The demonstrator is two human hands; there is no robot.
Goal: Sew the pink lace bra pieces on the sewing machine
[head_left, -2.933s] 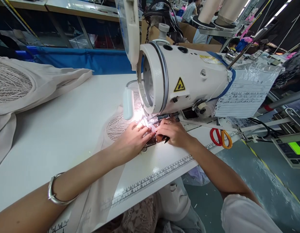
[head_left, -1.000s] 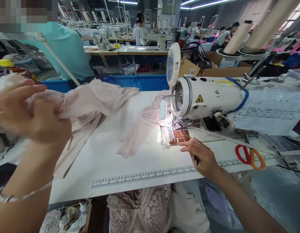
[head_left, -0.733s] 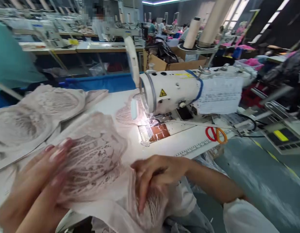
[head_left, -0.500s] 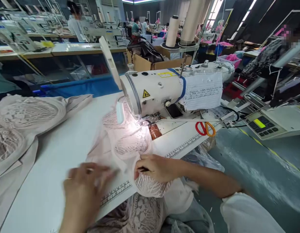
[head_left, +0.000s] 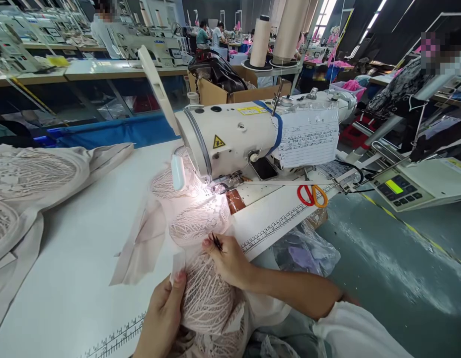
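A pale pink lace piece [head_left: 200, 226] lies on the white table [head_left: 77, 233], running from the needle of the white sewing machine [head_left: 238, 136] down over the table's front edge. My left hand [head_left: 164, 311] pinches a narrow white tab at the lace's near edge, thumb up. My right hand [head_left: 227, 258] rests closed on the lace just right of it, with a small dark snipping tool between its fingers. The machine's lamp lights the fabric under the needle.
A heap of the same lace garments [head_left: 25, 189] lies at the table's left. Red-and-orange scissors [head_left: 311, 195] sit right of the machine, near a control panel [head_left: 402, 189]. Thread cones [head_left: 286, 30] stand behind. Other people work at far tables.
A new lace piece has been brought from the left heap to the needle. Both hands have drawn back to the table's front edge and now grip the lace there.
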